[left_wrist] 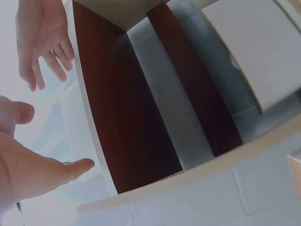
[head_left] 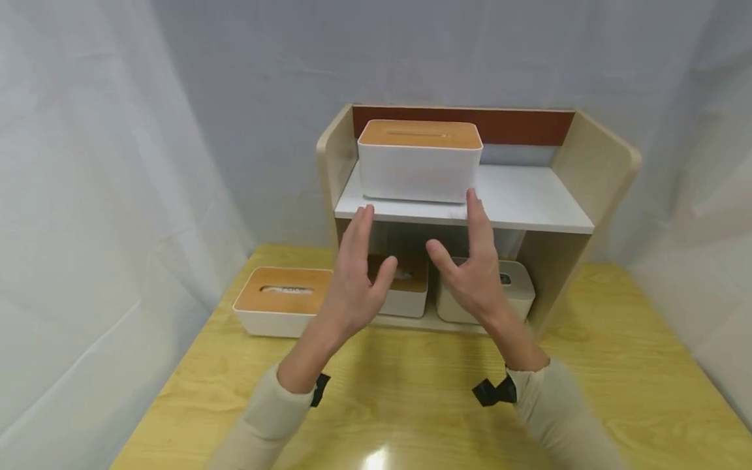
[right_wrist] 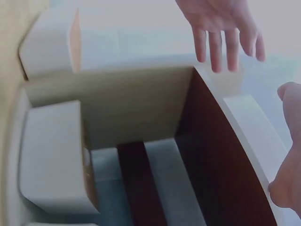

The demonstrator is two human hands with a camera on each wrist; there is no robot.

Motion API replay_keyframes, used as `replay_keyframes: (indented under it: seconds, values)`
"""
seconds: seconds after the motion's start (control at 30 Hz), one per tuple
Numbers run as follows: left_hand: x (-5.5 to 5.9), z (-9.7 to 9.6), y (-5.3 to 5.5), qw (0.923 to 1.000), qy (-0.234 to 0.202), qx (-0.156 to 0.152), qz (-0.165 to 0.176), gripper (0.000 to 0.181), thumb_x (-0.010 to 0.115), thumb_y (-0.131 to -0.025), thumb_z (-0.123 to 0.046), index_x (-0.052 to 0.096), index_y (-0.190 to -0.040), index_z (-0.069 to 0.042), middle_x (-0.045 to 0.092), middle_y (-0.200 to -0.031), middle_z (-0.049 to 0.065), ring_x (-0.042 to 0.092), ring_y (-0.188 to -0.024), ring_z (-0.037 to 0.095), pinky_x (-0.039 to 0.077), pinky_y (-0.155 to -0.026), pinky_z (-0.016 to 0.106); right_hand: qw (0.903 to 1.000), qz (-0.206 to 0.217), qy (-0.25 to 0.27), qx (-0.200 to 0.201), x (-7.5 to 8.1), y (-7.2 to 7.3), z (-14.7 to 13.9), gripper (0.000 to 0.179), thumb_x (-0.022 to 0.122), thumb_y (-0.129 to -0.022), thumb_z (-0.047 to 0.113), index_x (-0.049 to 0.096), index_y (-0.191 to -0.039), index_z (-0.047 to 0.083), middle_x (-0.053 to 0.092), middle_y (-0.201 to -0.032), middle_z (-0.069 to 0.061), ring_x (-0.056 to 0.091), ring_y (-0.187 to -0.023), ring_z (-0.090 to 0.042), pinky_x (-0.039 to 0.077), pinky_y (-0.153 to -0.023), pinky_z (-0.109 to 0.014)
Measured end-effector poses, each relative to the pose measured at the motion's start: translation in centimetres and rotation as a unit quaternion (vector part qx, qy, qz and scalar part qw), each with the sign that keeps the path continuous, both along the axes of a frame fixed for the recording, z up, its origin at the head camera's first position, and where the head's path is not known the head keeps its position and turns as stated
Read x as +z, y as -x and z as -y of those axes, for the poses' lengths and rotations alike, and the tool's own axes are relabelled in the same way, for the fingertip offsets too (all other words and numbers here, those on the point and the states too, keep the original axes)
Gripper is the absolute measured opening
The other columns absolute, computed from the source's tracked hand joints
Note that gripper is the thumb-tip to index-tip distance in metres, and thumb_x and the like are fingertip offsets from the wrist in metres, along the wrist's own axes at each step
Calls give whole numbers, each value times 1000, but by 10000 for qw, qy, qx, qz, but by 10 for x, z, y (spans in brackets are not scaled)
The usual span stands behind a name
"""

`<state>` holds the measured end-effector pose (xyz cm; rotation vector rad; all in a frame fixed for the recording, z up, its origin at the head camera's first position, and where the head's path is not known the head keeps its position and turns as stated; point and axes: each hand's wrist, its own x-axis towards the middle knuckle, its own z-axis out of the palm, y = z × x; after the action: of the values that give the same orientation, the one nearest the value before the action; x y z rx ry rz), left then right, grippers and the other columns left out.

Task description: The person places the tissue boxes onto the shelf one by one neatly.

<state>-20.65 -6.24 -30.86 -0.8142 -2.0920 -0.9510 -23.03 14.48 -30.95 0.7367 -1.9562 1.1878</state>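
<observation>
Both hands hold nothing and are raised in front of a two-level shelf (head_left: 605,170), palms facing each other, fingers extended. My left hand (head_left: 352,281) is below the left part of a white tissue box (head_left: 418,173) with a wood-coloured slotted lid, which sits on the upper board at the left. Near that box's lower right corner in the head view are the fingertips of my right hand (head_left: 476,274). The left wrist view has the left hand (left_wrist: 33,172) at the shelf board's front edge; the right wrist view has the right hand (right_wrist: 289,155) likewise.
Inside the lower level stand a wood-lidded tissue box (head_left: 405,303) and an off-white box (head_left: 519,287), both partly behind the hands. Another wood-lidded tissue box (head_left: 264,321) is on the wooden table (head_left: 405,391), left of the shelf. Pale curtains (head_left: 88,196) surround the table.
</observation>
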Motion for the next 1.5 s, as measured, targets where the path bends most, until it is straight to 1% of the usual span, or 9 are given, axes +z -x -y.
replay_keyframes:
  seconds: [0.27,0.43,0.7,0.83,0.97,1.07,1.17,1.27,1.5]
  values:
    - [-20,19,-22,9982,345,184,454,77,61,-97,-15,15,-159,-4,16,-162,22,19,-149,36,30,-113,59,9975,283,-628,181,-28,-17,28,93,44,-96,65,12,-160,6,9,-166,-17,5,-152,-34,12,-116,-66]
    - [-28,40,-35,9951,399,409,803,78,61,-98,-16,14,-160,-9,15,-163,20,19,-149,37,30,-111,61,9924,697,-815,603,-50,-26,50,91,44,-97,64,8,-161,10,5,-166,-12,3,-152,-34,13,-115,-67]
    - [-31,90,-43,9937,-38,859,721,81,65,-93,-9,18,-159,-8,21,-160,21,22,-147,39,28,-110,66,9762,1690,-829,1076,-77,-43,85,87,61,-97,43,5,-161,22,1,-167,-3,3,-153,-28,13,-116,-65]
    - [-36,125,-44,9873,-448,1173,974,81,65,-93,-7,19,-159,-11,19,-161,20,20,-147,39,24,-110,68,9596,2323,-903,1305,-89,-49,103,90,63,-96,40,2,-161,28,-4,-166,4,2,-153,-26,15,-115,-64]
    - [-38,161,-42,9801,-878,1554,867,79,64,-91,-3,23,-158,-10,21,-159,22,22,-145,36,25,-113,61,9462,2811,-775,1402,-99,-53,117,91,64,-94,44,5,-161,28,-3,-166,5,5,-152,-27,17,-113,-67]
    - [-40,187,-41,9675,-1318,1923,982,78,63,-91,-1,26,-158,-12,24,-158,17,25,-144,32,27,-114,51,9402,3009,-600,1477,-104,-55,124,91,65,-93,44,7,-161,27,1,-166,3,8,-152,-29,19,-111,-68]
    - [-44,207,-41,9504,-1708,2070,1571,78,61,-94,-4,21,-159,-18,21,-160,10,24,-145,29,26,-116,48,9366,3113,-442,1546,-109,-57,130,92,66,-92,45,8,-161,24,5,-167,0,11,-151,-30,19,-112,-67]
    - [-51,221,-38,9376,-1786,1944,2262,79,58,-97,-11,12,-161,-18,13,-163,11,17,-148,34,21,-118,55,9323,3236,-297,1587,-114,-57,135,93,67,-91,45,8,-161,25,8,-167,-1,13,-151,-30,19,-112,-67]
    - [-72,239,-24,9277,-1240,932,3396,85,57,-101,-23,-3,-161,-15,-2,-163,25,3,-147,50,14,-111,69,9270,3471,-30,1423,-128,-55,139,90,67,-91,41,12,-161,26,13,-166,-3,17,-149,-34,21,-112,-66]
